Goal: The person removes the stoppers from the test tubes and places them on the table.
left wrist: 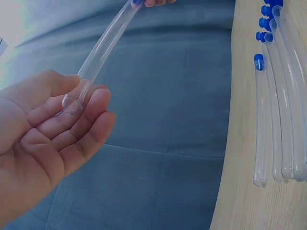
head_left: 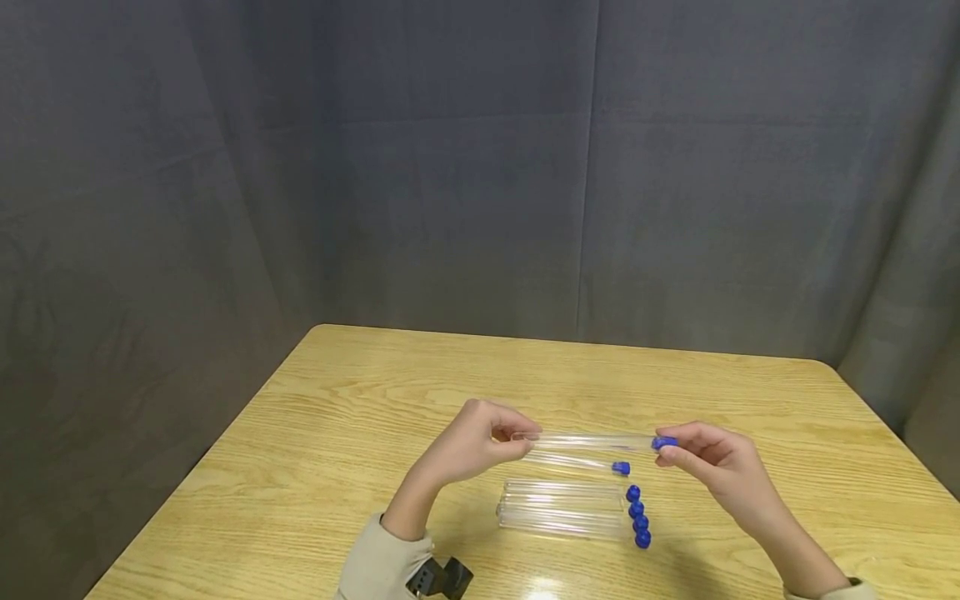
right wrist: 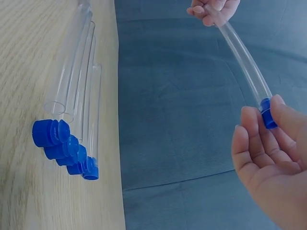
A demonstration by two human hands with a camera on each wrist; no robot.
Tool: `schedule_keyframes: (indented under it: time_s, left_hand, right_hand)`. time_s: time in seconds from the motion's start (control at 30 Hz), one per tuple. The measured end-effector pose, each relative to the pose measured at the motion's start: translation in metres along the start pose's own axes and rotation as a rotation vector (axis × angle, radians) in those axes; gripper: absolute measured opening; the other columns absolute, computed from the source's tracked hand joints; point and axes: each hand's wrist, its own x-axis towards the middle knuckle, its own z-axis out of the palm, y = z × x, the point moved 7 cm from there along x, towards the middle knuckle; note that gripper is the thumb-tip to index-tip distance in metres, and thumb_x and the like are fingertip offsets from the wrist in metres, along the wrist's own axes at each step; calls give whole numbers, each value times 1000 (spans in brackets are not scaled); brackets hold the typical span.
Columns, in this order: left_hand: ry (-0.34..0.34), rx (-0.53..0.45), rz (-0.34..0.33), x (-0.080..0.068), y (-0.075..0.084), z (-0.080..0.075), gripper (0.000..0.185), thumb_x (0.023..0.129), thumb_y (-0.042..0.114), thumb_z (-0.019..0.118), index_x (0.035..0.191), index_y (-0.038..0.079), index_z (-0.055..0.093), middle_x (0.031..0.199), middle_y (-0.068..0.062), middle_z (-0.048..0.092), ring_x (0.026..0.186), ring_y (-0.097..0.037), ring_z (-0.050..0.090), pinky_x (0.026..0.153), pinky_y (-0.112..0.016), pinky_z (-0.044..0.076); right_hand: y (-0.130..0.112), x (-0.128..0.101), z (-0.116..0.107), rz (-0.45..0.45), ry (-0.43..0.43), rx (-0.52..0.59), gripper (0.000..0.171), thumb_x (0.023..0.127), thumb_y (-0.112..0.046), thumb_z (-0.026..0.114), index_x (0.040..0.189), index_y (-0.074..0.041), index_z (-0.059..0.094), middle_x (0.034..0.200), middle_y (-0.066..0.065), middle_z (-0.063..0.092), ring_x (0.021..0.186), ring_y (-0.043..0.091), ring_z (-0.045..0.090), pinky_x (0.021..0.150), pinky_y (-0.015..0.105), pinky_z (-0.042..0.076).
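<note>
A clear test tube [head_left: 592,442] is held level above the table between the two hands. My left hand [head_left: 483,442] pinches its rounded end between thumb and fingers; in the left wrist view the other fingers curve loosely below that end. At the opposite end, my right hand [head_left: 716,467] pinches a blue cap [right wrist: 267,115] between thumb and forefinger, and the cap sits at the tube's mouth. Below the held tube, a second tube [head_left: 573,460] lies on the table with a blue cap [head_left: 621,468] in its end.
Several uncapped clear tubes [head_left: 562,512] lie side by side on the wooden table [head_left: 360,375], nearer the body. Loose blue caps [head_left: 639,523] form a row by their open ends. A dark grey curtain [head_left: 450,167] hangs behind the table.
</note>
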Motion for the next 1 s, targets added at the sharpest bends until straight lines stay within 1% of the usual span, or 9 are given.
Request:
schedule_keyframes:
  time_s: [0.1, 0.17, 0.3, 0.37, 0.5, 0.6, 0.73, 0.9, 1.0]
  left_hand:
    - [-3, -10, -11, 0, -1, 1, 19, 85, 6, 60, 101, -2, 66, 93, -8, 66, 66, -6, 53, 58, -21, 44]
    - [-4, -14, -16, 0, -1, 1, 19, 85, 6, 59, 101, -2, 66, 94, -8, 66, 66, -6, 53, 58, -21, 44]
    - [-5, -7, -20, 0, -2, 1, 19, 85, 7, 59, 101, -1, 67, 94, -7, 66, 71, -6, 56, 61, -22, 46]
    - [-4, -3, -18, 0, -1, 1, 18, 85, 7, 59, 100, -1, 67, 94, -7, 66, 72, -6, 57, 63, -23, 46]
    - [-3, 11, -13, -1, 2, 1, 18, 85, 5, 59, 100, -1, 67, 93, -6, 67, 70, -5, 55, 63, -22, 46]
    - [-2, 27, -6, -1, 4, 2, 18, 85, 4, 58, 100, -2, 67, 92, -7, 67, 69, -5, 55, 64, -21, 46]
    - [-6, 43, 1, -1, 6, 2, 19, 85, 3, 58, 100, -3, 66, 92, -7, 67, 71, -5, 56, 67, -21, 47]
    - [-24, 49, 12, -1, 7, 1, 19, 86, 4, 57, 101, -2, 66, 93, -10, 66, 74, -5, 58, 69, -20, 46]
    - [-48, 1, 12, -2, 6, 1, 20, 87, 3, 56, 103, -4, 65, 97, -13, 65, 76, -9, 61, 68, -20, 47]
  right_hand:
    - [1, 0, 0, -6, 6, -17, 22, 83, 14, 51, 99, 3, 62, 84, 0, 65, 73, 11, 61, 72, 20, 48]
    - [1, -1, 0, -12, 11, -47, 21, 83, 14, 52, 98, 3, 62, 83, 0, 65, 71, 11, 61, 70, 20, 49]
    - [0, -1, -1, -30, 23, -110, 21, 82, 14, 53, 95, 2, 63, 80, -1, 64, 67, 12, 60, 65, 21, 49]
    - [0, -1, -2, -37, 28, -122, 20, 82, 14, 53, 94, 2, 64, 79, -1, 64, 66, 12, 60, 63, 21, 49]
    - [0, -2, -2, -36, 39, -141, 16, 82, 13, 54, 90, 2, 63, 76, 1, 63, 65, 12, 59, 62, 21, 49]
    - [1, -2, -3, -14, 65, -171, 13, 82, 11, 56, 89, 2, 63, 74, 1, 62, 63, 12, 59, 61, 21, 49]
    - [1, -3, -3, -5, 102, -202, 12, 81, 10, 58, 87, 2, 63, 71, 0, 61, 61, 12, 57, 55, 22, 47]
    - [0, -3, -3, -41, 112, -197, 15, 80, 12, 57, 87, 0, 64, 71, 0, 60, 60, 12, 56, 52, 22, 45]
    - [0, -3, -2, -64, 81, -156, 18, 79, 14, 56, 87, 0, 64, 74, 0, 61, 61, 11, 57, 54, 21, 46]
